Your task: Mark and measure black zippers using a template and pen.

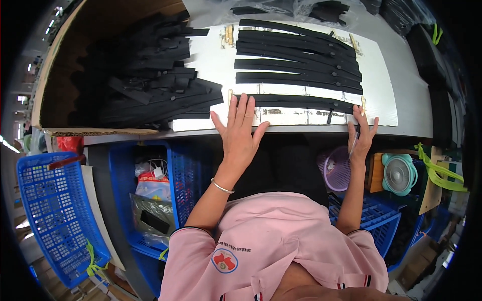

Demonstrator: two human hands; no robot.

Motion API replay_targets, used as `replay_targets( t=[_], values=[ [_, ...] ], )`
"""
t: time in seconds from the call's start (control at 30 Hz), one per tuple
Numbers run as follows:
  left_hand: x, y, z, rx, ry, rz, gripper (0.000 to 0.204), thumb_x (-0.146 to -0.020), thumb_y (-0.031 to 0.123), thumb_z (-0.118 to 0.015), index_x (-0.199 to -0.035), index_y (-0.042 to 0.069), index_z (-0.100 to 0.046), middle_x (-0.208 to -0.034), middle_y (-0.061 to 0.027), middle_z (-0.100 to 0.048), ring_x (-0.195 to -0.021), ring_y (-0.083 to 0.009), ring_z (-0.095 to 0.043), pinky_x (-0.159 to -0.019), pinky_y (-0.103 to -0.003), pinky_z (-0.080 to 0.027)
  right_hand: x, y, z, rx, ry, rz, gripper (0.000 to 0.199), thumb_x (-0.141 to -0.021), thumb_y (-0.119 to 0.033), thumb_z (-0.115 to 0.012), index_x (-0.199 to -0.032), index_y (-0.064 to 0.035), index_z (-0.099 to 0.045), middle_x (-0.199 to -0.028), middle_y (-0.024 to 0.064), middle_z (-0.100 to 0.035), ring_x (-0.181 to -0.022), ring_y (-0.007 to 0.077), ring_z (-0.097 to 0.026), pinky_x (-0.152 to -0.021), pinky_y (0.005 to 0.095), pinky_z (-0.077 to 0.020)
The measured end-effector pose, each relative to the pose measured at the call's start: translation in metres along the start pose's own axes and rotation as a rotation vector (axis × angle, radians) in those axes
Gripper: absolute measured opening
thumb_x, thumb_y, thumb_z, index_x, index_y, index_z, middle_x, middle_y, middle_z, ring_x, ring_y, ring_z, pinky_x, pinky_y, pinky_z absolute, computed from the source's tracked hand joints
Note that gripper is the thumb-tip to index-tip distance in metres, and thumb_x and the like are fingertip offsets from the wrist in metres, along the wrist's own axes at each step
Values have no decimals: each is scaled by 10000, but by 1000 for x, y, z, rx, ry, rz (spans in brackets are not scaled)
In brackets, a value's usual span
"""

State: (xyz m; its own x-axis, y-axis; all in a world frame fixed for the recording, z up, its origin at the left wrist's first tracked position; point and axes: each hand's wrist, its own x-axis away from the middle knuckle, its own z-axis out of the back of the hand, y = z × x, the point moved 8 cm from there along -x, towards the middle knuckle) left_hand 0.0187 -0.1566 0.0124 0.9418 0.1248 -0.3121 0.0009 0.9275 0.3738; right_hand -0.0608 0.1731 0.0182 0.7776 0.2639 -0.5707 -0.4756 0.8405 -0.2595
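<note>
A: Where is the black strip (301, 102) lying?
B: It's stretching sideways near the front edge of the white board (380, 85), which is resting on the grey table (415, 108).

A: What is the left hand (237, 138) doing?
B: It's lying open, palm down, fingers extending and thumb spreading away; the fingertips are pressing over the strip's left end.

A: And the right hand (362, 131)?
B: Its fingertips are touching the strip's right end, while the hand is holding a slim tool (354, 143) against itself. The fingers are hiding much of that tool, so I'm not telling its kind.

A: What else is sitting around them?
B: Several more black strips (296, 65) are lying roughly side by side farther back on the board. To the left, a cardboard box (44, 100) is holding a heap of black pieces (150, 83), some poking out over the board.
</note>
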Motion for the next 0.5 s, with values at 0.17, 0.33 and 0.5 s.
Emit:
replay_targets(
  t=[0.17,0.33,0.5],
  values=[
    [-1,0,2,16,28,-14,697,-932,430,-705,-1486,57,-506,-1561,-122,-469,-1509,-325,-326,-1181,-683,-48,-20,-12,8,-53,11,-106,280,-988,-77,-638,-1268,-74,-644,-1242,43,-723,-1166,204,-663,-1236,511,-219],
    [0,-1,3,23,66,-8,708,-910,445,-727,-1471,63,-525,-1541,-116,-492,-1496,-319,-346,-1184,-665,-73,-53,-73,-19,-861,-58,-421,234,-1045,-156,-593,-1224,-26,-670,-1096,117,-735,-957,171,-705,-827,279,-558],
    [0,-3,2,34,62,8,715,-897,445,-737,-1469,68,-529,-1537,-106,-498,-1496,-311,-348,-1182,-665,-78,-77,-141,-75,-1042,-299,-440,197,-1007,-174,-658,-1085,-15,-743,-867,37,-734,-684,53,-613,-592,196,-461]
  ],
)
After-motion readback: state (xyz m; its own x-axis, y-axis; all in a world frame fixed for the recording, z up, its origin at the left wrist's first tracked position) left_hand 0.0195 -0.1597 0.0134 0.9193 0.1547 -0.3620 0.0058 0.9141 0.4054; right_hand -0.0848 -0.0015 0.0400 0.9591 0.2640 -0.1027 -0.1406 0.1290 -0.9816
